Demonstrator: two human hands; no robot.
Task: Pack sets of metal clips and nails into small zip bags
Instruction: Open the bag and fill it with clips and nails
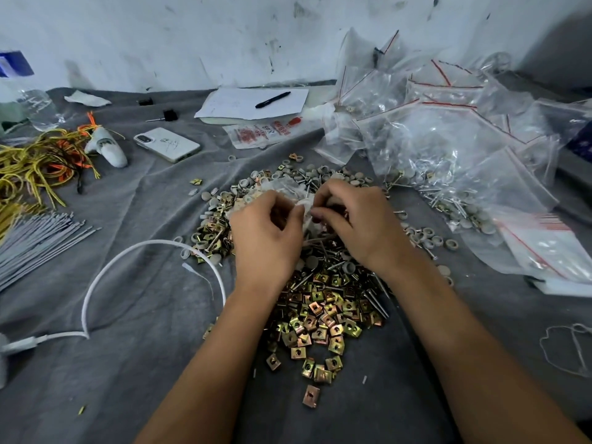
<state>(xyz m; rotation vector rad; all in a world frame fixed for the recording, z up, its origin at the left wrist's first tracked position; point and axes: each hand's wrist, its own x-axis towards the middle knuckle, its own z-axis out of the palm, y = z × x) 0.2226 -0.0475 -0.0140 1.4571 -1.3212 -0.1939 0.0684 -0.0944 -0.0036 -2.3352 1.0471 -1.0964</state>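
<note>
Both hands are meeting over the heap's center, pinching a small zip bag (296, 195) between them: the left hand (267, 233) is gripping its edge from nine o'clock, the right hand (358, 219) is closing fingers on it from three o'clock. The metal clips (320, 315) are lying at six o'clock, under both wrists and about equally near each, with nails (374, 299) lying just beside them.

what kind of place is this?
Likely an informal hand-packing bench, not a factory line: loose metal clips heaped on a grey cloth, a pile of zip bags, a scuffed white wall.
</note>
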